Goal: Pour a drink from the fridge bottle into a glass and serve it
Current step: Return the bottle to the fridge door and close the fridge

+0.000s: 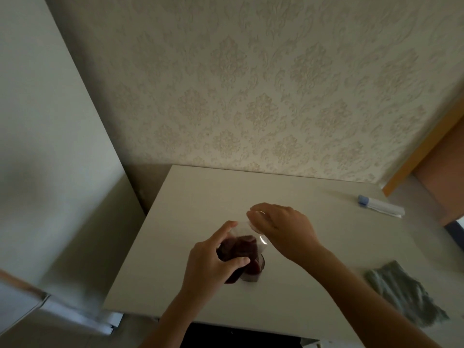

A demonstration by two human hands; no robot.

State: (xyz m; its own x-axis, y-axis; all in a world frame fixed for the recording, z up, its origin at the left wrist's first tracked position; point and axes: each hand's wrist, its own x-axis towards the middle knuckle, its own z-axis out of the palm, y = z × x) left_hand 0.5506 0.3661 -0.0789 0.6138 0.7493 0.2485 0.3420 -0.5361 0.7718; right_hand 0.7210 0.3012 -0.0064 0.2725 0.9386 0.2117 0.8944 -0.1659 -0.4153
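Two hands on bottle (238, 247) (mid-table (313, 285))

The bottle (238, 249) is clear, glossy plastic over dark red liquid. The desk (200, 197) looks smooth, matt white. A grey-green cloth (404, 290) lies rumpled and soft. The wallpaper (263, 96) is embossed, rough-textured.

I see my left hand (213, 259) curled around the bottle (238, 249), thumb across its front, forearm reaching up-frame. My right hand (281, 229) grips the bottle's top, fingers bent.
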